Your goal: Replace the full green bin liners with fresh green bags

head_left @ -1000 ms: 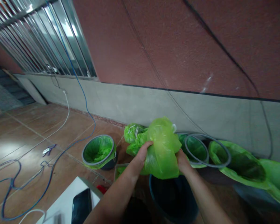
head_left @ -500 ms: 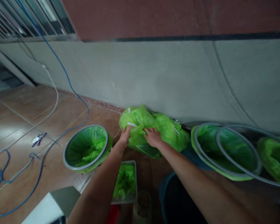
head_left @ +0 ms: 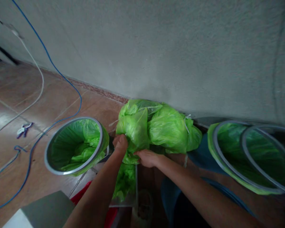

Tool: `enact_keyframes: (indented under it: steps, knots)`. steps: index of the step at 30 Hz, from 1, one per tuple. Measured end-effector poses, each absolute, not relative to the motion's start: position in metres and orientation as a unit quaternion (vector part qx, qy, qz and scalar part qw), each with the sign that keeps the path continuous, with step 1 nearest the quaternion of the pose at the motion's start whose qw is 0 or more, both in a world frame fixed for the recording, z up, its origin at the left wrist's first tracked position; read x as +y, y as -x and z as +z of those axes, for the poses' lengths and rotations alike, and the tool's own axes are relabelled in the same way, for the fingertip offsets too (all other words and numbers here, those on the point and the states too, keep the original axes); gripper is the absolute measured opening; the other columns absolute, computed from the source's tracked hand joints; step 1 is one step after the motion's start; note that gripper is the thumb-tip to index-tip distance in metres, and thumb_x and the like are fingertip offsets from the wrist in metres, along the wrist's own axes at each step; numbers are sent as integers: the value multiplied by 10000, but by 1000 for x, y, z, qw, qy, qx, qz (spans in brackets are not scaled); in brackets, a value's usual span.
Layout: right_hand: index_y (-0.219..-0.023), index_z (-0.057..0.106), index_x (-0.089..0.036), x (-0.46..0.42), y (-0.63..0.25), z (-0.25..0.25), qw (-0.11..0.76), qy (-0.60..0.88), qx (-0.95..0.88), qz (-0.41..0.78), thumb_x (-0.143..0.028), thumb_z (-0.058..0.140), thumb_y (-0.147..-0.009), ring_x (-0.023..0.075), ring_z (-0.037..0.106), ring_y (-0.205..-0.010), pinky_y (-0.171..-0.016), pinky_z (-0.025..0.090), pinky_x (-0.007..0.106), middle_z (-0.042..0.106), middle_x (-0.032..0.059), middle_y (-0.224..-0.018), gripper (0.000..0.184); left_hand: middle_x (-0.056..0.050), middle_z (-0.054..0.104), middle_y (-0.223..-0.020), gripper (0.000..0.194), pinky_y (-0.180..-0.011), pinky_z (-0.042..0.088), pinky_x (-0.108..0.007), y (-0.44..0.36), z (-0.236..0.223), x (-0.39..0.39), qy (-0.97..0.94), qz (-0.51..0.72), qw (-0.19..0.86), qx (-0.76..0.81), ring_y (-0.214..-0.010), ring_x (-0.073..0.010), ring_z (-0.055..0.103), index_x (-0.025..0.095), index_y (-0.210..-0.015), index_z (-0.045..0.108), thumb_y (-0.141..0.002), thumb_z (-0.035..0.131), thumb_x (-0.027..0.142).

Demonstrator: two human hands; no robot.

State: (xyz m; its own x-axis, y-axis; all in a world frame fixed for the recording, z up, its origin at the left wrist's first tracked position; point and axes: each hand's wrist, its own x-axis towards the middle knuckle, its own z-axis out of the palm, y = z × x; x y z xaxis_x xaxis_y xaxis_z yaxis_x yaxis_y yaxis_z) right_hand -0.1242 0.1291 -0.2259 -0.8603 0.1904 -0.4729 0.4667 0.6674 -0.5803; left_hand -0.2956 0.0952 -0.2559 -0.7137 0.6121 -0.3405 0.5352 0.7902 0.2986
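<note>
Several filled bright green plastic bags (head_left: 161,126) lie piled on the floor against the grey wall. My left hand (head_left: 120,143) is closed on the lower edge of the left-most green bag (head_left: 132,126). My right hand (head_left: 146,157) grips the same bag from below, fingers curled into the plastic. Under my hands stands a small rectangular grey tray (head_left: 136,193) with green plastic in it.
A round bin lined with a green bag (head_left: 76,146) stands to the left. Two grey-rimmed green-lined bins (head_left: 247,152) sit at the right. A dark blue bucket (head_left: 171,202) is below my right arm. Blue cable (head_left: 49,123) and white cable (head_left: 35,95) trail across the tiled floor.
The view has tilted down and come closer to the wall. Both hands have slid from the top of the bag pile down to the lower edge of the left bag.
</note>
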Motion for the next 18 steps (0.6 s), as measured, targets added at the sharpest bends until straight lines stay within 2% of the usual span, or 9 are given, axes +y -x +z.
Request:
enact_keyframes:
  steps: [3, 5, 7, 10, 12, 15, 18]
  knots:
    - [-1321, 515, -135, 136, 121, -225, 103, -206, 896, -379, -206, 500, -863, 247, 570, -1177, -996, 432, 353, 611, 141, -1269, 464, -240, 637, -1096, 231, -937, 448, -459, 303, -254, 102, -306, 80, 215, 924, -1132, -354, 570, 50, -981, 656, -783, 589, 147]
    - [-1365, 460, -92, 146, 115, -225, 77, -245, 891, -373, -204, 498, -867, 255, 512, -1244, -1049, 386, 371, 547, 173, -1340, 512, -227, 638, -1129, 390, -915, 470, -424, 303, -252, 107, -300, 89, 223, 923, -1125, -344, 582, 67, -1119, 613, -750, 624, 193]
    - [-1397, 409, -52, 154, 106, -223, 76, -280, 885, -365, -194, 508, -861, 269, 464, -1287, -1070, 363, 385, 497, 202, -1380, 563, -209, 589, -1242, 588, -928, 473, -380, 296, -249, 108, -294, 109, 226, 922, -1173, -306, 563, 92, -1314, 473, -780, 610, 297]
    - [-1400, 399, -33, 160, 90, -217, 63, -299, 880, -364, -173, 502, -860, 268, 427, -1316, -1094, 335, 393, 473, 211, -1399, 567, -217, 351, -1470, 810, -1026, 409, -373, 277, -245, 101, -312, 193, 195, 910, -1325, -292, 426, 125, -1470, 230, -814, 564, 466]
    - [-1384, 427, -50, 161, 79, -212, 40, -307, 878, -366, -175, 496, -868, 259, 430, -1314, -1102, 324, 397, 485, 196, -1392, 536, -210, 185, -1543, 914, -1065, 364, -411, 262, -248, 98, -348, 249, 171, 887, -1374, -328, 345, 173, -1496, 165, -777, 595, 538]
    - [-1339, 487, -97, 159, 64, -204, 7, -321, 871, -372, -191, 497, -875, 240, 495, -1251, -1075, 355, 393, 550, 163, -1329, 473, -195, 111, -1564, 943, -1072, 339, -446, 247, -262, 110, -407, 239, 194, 860, -1383, -364, 315, 225, -1502, 158, -750, 631, 541]
    - [-1289, 534, -147, 153, 51, -194, -10, -319, 866, -385, -202, 496, -877, 216, 561, -1158, -1017, 406, 376, 607, 125, -1252, 418, -234, 227, -1522, 826, -1100, 278, -455, 248, -279, 142, -411, 164, 249, 862, -1393, -364, 293, 159, -1479, 245, -793, 616, 429]
